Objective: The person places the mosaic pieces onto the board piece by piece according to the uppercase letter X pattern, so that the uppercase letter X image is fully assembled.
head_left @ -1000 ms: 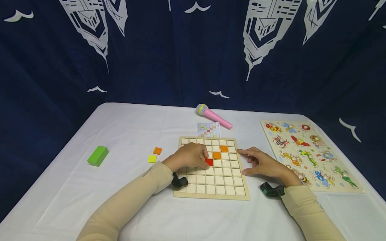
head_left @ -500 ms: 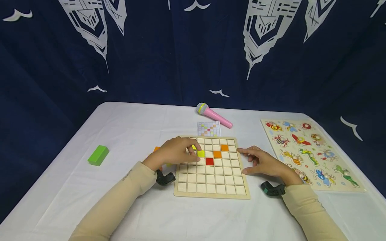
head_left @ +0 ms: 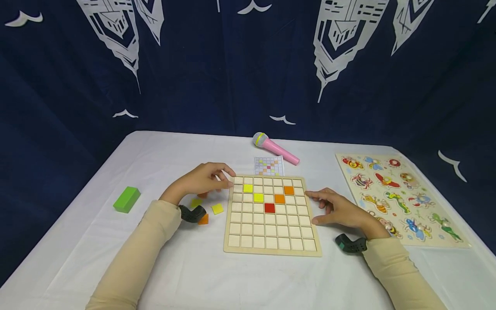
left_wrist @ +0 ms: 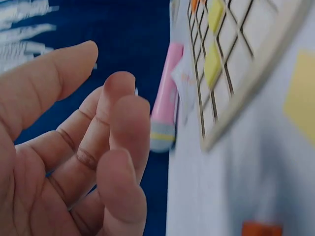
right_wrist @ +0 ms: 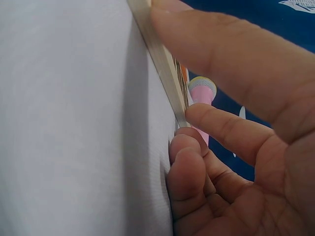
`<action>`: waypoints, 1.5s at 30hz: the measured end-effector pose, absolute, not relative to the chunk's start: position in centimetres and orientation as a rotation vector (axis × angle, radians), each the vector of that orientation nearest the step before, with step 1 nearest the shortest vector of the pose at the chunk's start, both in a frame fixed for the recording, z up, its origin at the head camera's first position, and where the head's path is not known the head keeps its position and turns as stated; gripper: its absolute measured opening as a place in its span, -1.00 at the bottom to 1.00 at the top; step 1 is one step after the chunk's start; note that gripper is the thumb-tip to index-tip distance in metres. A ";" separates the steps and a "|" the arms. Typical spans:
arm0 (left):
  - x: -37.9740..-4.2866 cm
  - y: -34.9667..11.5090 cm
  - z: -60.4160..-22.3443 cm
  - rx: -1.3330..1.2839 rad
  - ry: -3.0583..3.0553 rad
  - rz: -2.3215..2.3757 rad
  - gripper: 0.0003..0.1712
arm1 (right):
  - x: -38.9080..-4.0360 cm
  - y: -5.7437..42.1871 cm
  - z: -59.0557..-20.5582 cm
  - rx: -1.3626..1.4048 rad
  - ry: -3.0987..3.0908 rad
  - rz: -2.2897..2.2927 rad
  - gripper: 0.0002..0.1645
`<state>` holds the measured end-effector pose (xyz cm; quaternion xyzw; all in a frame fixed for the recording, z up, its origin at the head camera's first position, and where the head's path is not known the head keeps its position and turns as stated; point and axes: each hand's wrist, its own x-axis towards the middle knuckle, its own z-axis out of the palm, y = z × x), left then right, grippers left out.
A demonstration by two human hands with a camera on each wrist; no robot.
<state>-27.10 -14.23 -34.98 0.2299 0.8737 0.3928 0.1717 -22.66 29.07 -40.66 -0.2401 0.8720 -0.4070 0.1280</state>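
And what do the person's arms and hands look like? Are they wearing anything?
The left sleeve and the right sleeve are long and beige, with soft wrinkles. There's a curved black gadget at each wrist: the left gadget and the right gadget, which has a small green patch. The left hand and right hand have no gloves.

Yellow tile [left_wrist: 301, 98], orange tile [left_wrist: 262, 230], grid board [left_wrist: 265, 69] blurred; all cut off in left wrist view
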 end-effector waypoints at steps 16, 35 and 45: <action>-29.5 -18.8 -37.2 0.439 2.441 1.150 -0.52 | -22.7 29.0 -40.7 -0.698 2.537 -1.184 -0.03; -29.5 -20.4 -37.7 0.308 2.363 1.040 -0.36 | -22.6 28.9 -40.6 -0.700 2.531 -1.192 -0.04; -29.8 -20.4 -38.1 0.337 2.399 1.013 -0.46 | -22.7 29.0 -40.7 -0.706 2.541 -1.178 -0.02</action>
